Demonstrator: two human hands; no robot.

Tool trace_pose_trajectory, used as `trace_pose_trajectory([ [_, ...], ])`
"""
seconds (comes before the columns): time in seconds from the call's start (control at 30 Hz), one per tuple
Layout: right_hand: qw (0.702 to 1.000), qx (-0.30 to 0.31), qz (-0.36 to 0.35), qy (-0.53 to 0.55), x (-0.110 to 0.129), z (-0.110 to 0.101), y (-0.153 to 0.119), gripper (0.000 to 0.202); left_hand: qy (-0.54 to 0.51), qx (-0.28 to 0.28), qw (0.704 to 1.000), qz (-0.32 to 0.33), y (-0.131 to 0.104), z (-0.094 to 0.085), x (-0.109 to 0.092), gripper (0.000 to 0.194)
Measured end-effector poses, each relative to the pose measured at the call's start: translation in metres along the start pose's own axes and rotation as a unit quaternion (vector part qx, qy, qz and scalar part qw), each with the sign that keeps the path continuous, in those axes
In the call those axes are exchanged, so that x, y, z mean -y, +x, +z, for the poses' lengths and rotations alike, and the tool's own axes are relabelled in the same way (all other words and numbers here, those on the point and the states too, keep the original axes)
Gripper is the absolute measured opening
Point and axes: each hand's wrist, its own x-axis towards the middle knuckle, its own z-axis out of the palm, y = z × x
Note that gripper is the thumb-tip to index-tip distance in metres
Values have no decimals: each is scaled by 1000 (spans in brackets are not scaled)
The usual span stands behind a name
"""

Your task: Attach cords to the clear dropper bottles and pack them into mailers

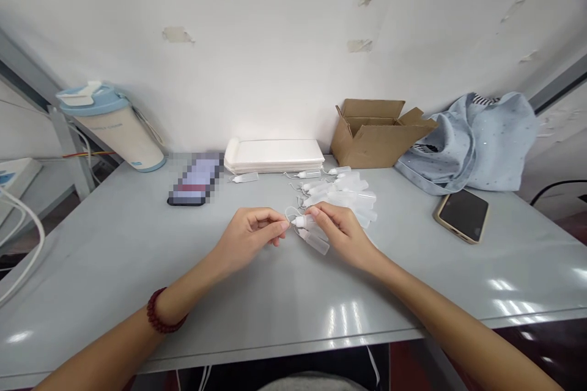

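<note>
Near the middle of the grey table, my right hand (346, 233) is closed on a small translucent bottle (301, 221) with a white pointed tip facing left. My left hand (251, 235) is pinched at that tip, by a thin white string loop; what lies between its fingertips is too small to make out. Just below, another bottle (314, 241) lies on the table, tilted down to the right. Behind my right hand spreads a pile of similar bottles (351, 197) with strings. A single bottle (246, 178) lies apart, in front of the white stack.
A stack of white flat items (275, 156) and an open cardboard box (380, 140) stand along the wall. On the left are a tumbler (121, 134) and a blurred phone (196, 180). A light blue cloth bag (495, 140) and another phone (463, 215) lie right on the grey table (238, 324).
</note>
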Motion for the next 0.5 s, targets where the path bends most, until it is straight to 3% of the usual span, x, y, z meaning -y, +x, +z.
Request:
trace_pose_trajectory([
  [0.3,999,-3,13,33,-3,-4,3,33,-6,-19,1000,-9,2,-3,-2,20],
  [0.43,999,-48,13,4,-6,-11,7,29,-11,-111,993,-28,9,-22,-1,20],
  [0.5,998,-39,2,-59,-9,-12,8,24,4,-159,987,-37,12,-33,-2,20],
])
